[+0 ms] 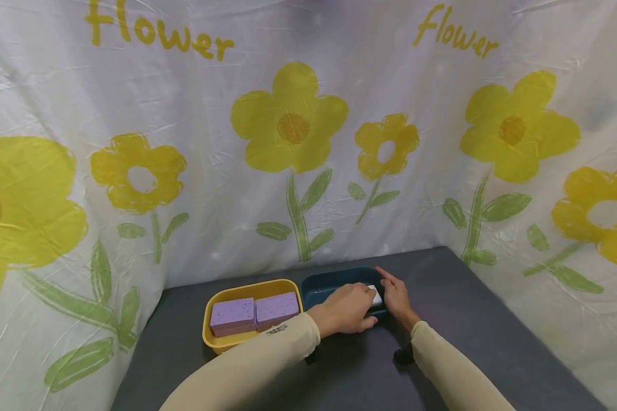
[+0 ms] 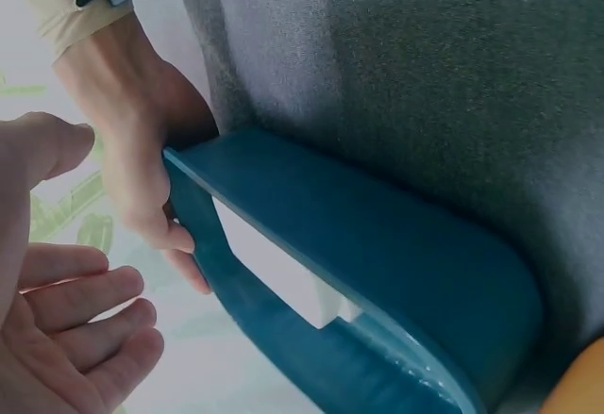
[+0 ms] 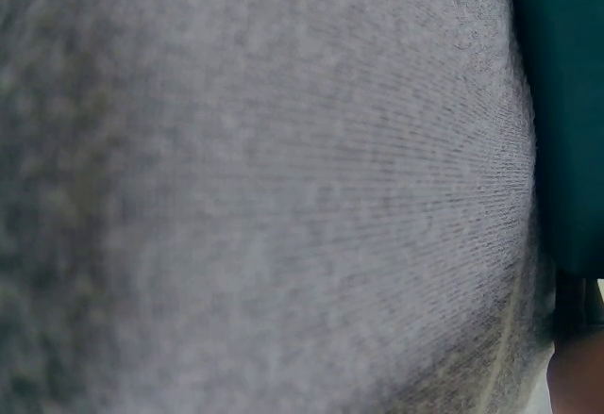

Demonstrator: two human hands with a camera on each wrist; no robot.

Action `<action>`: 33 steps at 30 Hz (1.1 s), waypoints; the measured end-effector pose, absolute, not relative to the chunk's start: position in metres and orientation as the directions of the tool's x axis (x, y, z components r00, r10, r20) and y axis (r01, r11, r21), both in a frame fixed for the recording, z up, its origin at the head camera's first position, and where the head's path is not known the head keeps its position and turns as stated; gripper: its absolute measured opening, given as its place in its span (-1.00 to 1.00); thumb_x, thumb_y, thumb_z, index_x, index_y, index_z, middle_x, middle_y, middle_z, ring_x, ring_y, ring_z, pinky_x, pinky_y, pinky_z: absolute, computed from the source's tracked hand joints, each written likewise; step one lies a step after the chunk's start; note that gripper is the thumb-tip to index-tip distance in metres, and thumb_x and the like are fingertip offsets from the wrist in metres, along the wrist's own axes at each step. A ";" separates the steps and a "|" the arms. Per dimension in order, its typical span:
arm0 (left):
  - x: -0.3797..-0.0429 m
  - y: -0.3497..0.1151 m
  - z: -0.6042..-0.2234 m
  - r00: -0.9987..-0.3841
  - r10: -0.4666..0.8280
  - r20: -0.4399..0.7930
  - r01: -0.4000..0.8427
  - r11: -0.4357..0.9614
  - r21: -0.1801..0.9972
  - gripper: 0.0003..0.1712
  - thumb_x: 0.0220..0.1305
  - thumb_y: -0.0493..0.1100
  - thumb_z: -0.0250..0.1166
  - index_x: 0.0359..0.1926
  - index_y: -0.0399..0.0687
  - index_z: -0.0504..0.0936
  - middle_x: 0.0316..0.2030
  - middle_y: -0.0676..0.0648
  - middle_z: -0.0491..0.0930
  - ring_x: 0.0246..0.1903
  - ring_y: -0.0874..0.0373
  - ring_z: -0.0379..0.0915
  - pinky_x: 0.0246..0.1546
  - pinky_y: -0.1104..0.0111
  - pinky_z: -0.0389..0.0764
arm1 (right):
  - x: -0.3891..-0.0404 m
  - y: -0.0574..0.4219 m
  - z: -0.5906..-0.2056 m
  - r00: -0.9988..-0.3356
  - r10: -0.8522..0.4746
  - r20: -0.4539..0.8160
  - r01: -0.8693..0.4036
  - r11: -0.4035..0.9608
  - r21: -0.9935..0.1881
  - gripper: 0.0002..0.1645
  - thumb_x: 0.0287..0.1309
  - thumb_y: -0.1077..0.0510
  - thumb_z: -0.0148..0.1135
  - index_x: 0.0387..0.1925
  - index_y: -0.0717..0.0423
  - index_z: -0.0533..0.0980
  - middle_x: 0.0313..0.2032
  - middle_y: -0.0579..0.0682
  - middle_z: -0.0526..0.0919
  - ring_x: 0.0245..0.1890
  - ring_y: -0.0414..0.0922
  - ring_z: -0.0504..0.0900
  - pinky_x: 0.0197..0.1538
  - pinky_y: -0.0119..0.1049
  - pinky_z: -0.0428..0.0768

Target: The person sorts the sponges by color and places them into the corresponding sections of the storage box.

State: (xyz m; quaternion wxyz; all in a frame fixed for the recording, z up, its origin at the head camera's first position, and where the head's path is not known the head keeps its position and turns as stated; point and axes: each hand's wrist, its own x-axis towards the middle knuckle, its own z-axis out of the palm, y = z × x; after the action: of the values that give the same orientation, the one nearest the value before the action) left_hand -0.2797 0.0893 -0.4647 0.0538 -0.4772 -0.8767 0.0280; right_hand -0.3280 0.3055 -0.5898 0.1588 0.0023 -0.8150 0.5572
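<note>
The biggest thing I have on my feed is the white, thin sheet curtain printed with yellow flowers point(image 1: 221, 148), rising behind the dark teal, rounded rectangular, plastic-looking bin point(image 1: 321, 290) that I take as my landmark. Under it spreads the dark grey, cloth-like table point(image 1: 473, 325). Just left of the teal bin is the yellow, rounded, plastic-looking bin point(image 1: 221, 342); I cannot tell whether the two touch. The bare left hand point(image 1: 351, 308) reaches over the teal bin from its near side, and the left wrist view shows me that grip relaxed, thumb apart from loosely bent fingers, pinching nothing. The bare right hand point(image 1: 397, 298) lies against the teal bin's right end, one finger straight along the rim; whether its thumb pinches the wall, I cannot tell. Left of the teal bin, in its yellow neighbour, two lilac, speckled, sponge-like blocks point(image 1: 233, 315) point(image 1: 277, 310) sit side by side. Smaller, the white, smooth-looking rectangular block point(image 2: 274, 261) lies inside the teal bin, toward its right end, beneath the left hand; a tiny pale bit point(image 2: 350, 310) shows beside it, too unclear to name. My worry: if the left fingers came down hard on one end of the white block, it could tip or skid along the bin's floor, and if the right hand pushed unevenly, the teal bin could slide into its yellow neighbour.
</note>
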 end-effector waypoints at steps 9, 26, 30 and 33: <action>-0.275 0.069 -0.455 -0.540 0.840 0.061 0.835 0.543 -0.092 -0.26 0.56 0.24 0.31 0.47 -0.17 0.55 0.33 -0.10 0.67 0.32 0.06 0.60 0.37 0.24 0.58 | -0.315 0.294 -0.569 -0.955 0.221 0.199 -0.094 0.414 -0.906 -0.40 0.61 0.19 -0.12 0.54 0.11 0.49 -0.44 0.00 0.35 -0.69 -0.26 0.10 -0.38 -0.25 0.28; -0.255 -0.003 -0.444 -0.491 0.871 -0.023 0.859 0.479 -0.178 -0.19 0.55 0.30 0.30 0.50 -0.19 0.52 0.39 -0.13 0.64 0.38 0.04 0.57 0.48 0.19 0.49 | -0.335 0.314 -0.602 -0.953 0.148 0.264 -0.197 0.359 -0.912 -0.41 0.65 0.15 -0.12 0.56 0.04 0.48 -0.38 0.05 0.37 -0.76 -0.22 0.11 -0.57 -0.30 0.24; -0.248 -0.023 -0.444 -0.479 0.878 -0.025 0.866 0.467 -0.176 -0.21 0.53 0.30 0.32 0.47 -0.19 0.55 0.34 -0.12 0.66 0.34 0.04 0.59 0.45 0.21 0.52 | -0.333 0.314 -0.604 -0.942 0.131 0.309 -0.256 0.315 -0.914 -0.40 0.65 0.12 -0.11 0.55 0.08 0.48 -0.41 0.08 0.36 -0.76 -0.17 0.09 -0.58 -0.25 0.21; -0.241 -0.038 -0.444 -0.483 0.875 -0.031 0.865 0.471 -0.173 -0.21 0.49 0.29 0.36 0.44 -0.19 0.56 0.31 -0.12 0.68 0.30 0.04 0.61 0.42 0.21 0.54 | -0.326 0.309 -0.595 -0.944 0.129 0.303 -0.249 0.321 -0.914 -0.40 0.64 0.11 -0.12 0.55 0.11 0.48 -0.42 0.07 0.37 -0.77 -0.20 0.08 -0.62 -0.27 0.19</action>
State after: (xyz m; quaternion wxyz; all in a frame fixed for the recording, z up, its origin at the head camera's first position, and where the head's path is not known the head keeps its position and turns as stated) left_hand -0.2406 -0.0376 -0.4445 0.0311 -0.5074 -0.8572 0.0827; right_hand -0.3261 0.3091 -0.5955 0.1623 0.0378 -0.7962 0.5816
